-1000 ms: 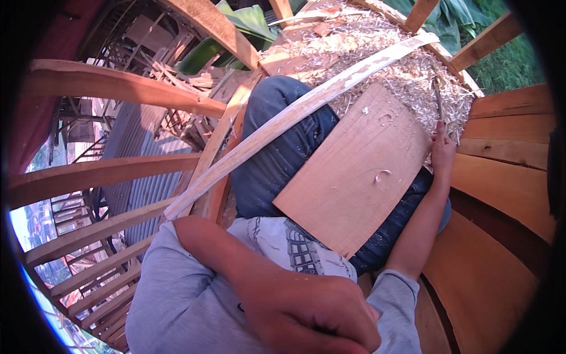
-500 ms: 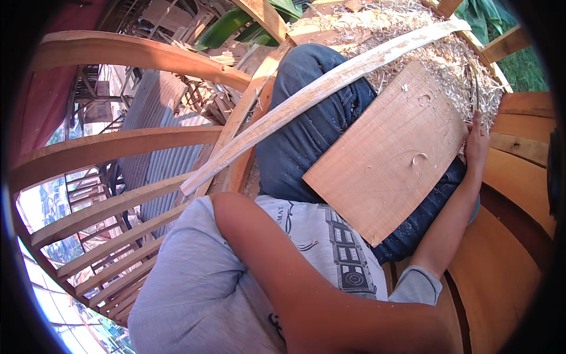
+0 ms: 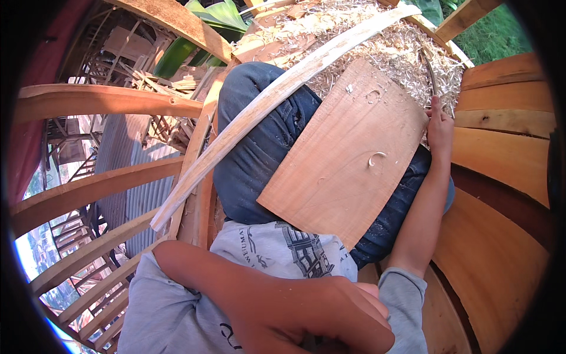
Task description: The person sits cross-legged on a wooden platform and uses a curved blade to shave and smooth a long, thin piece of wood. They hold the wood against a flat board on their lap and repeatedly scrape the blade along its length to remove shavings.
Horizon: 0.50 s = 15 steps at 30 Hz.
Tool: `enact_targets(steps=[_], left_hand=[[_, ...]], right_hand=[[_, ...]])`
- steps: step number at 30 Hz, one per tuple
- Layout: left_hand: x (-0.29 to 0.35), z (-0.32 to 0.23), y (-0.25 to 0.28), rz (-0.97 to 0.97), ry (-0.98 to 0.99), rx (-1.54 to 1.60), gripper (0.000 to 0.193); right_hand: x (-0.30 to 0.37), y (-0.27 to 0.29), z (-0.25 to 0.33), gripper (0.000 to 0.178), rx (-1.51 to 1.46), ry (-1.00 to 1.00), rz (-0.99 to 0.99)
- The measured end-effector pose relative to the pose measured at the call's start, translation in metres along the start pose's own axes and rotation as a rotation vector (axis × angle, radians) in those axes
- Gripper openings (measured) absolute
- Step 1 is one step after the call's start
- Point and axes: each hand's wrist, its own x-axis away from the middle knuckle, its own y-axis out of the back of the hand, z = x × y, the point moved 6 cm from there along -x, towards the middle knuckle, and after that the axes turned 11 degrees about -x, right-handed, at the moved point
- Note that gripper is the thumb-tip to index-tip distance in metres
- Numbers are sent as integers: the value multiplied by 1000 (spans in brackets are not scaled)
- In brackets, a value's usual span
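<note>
On the right is a wall of wide, orange-brown boards, and on the left are long wooden bars in a row, with gaps between them. Through the gaps you can see a wavy gray metal sheet and a messy heap of wood bits, and something big and dark red is at the far left edge. Bright sun shines on the pale, curly shavings all over the floor at the top, with big green leaves and grass outside.
</note>
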Motion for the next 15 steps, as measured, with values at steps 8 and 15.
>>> enact_targets(steps=[8,15], left_hand=[[17,-10,36,-77,175,-341,29],[17,-15,31,-80,17,-208,18]], right_hand=[[-3,-2,-3,72,-57,56,13],[-2,-4,-6,70,-60,4,12]])
